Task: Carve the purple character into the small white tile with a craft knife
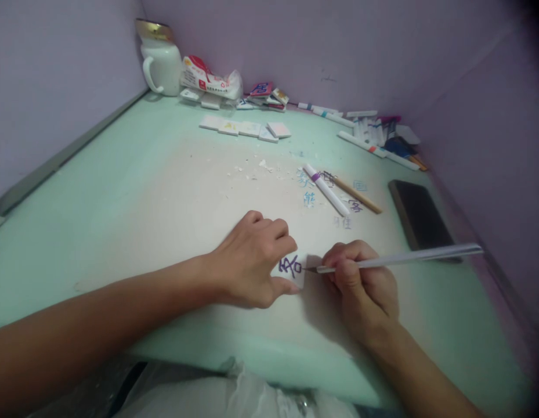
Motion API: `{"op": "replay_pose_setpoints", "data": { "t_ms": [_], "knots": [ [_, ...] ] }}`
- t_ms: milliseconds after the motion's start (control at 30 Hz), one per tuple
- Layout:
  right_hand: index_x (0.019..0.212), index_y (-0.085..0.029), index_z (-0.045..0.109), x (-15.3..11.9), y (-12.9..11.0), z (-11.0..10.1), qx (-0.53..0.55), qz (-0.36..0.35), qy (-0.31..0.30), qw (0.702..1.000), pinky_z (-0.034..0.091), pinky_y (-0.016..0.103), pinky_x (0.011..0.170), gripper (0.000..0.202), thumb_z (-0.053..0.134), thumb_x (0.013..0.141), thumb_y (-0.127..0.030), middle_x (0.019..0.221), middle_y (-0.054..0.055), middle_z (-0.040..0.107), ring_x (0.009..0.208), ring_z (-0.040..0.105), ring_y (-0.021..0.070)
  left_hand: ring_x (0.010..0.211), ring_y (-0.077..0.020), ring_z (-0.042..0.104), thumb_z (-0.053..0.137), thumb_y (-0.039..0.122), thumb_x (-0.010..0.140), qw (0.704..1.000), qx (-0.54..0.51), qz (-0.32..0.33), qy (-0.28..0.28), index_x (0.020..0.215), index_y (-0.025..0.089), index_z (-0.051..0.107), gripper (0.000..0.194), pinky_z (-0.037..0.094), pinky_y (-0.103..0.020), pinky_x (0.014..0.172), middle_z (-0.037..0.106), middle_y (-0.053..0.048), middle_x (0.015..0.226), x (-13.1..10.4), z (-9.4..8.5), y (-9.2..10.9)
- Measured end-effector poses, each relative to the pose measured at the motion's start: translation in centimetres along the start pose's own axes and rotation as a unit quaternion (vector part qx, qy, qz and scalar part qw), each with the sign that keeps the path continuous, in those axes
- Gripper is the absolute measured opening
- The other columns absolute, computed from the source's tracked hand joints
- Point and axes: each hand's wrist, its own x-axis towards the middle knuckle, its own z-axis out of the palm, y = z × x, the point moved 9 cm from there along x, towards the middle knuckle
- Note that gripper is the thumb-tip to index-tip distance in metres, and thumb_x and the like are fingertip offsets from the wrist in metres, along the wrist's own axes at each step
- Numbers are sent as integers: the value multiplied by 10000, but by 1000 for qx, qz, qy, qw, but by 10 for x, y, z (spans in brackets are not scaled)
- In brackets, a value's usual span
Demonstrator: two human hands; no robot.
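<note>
My left hand (256,261) grips a small white block (299,280) by its edges, thumb along the near side and bent fingers on the far side. A purple character is drawn on the block's face, and the left part of the block is hidden under the hand. In my right hand (367,290), a slim silver craft knife (417,256) is held like a pen. Its dark pointed tip is at the right part of the purple character; whether it touches the surface I cannot tell.
Beyond my hands lie a white marker (325,190), a wooden stick (356,194) and white shavings (263,164). A phone (421,215) lies at the right. Along the back are a lidded mug (165,67), a tissue pack (212,81), white blocks (243,128) and several markers (360,142).
</note>
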Motion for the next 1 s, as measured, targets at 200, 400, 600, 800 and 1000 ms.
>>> {"op": "replay_pose_setpoints", "data": {
  "t_ms": [200,400,600,800,1000],
  "knots": [
    [814,-227,515,3,-11,4,-48,-24,-14,998,328,237,476,193,436,983,-277,628,-48,485,510,432,98,813,-214,560,737,454,716,1000,-4,1,-2,929,145,651,384,335,-392,809,578,-57,883,1,0,0],
    [779,-217,522,3,-5,4,-34,-5,-14,999,308,251,467,234,448,977,-320,609,-43,482,498,420,103,824,-220,564,739,461,716,1000,1,3,-3,931,141,655,395,337,-394,811,579,-60,889,1,0,0],
    [799,-219,568,4,12,0,185,76,56,978,321,233,433,226,507,957,-369,568,-51,457,471,388,98,821,-220,565,757,448,707,1000,-5,7,6,936,132,657,403,338,-387,808,579,-64,885,0,0,0],
    [729,-207,575,5,9,-10,217,85,122,965,328,217,388,279,566,913,-416,571,-37,485,441,390,89,844,-230,566,742,430,723,1000,-12,17,9,958,125,650,396,342,-391,814,579,-72,894,0,0,1],
    [764,-213,612,-11,-5,-10,73,50,106,991,303,242,425,199,579,910,-344,628,-19,548,482,440,101,845,-230,565,749,425,714,1000,-13,18,8,954,117,652,403,338,-392,813,577,-78,886,-1,-1,2]
  ]
}}
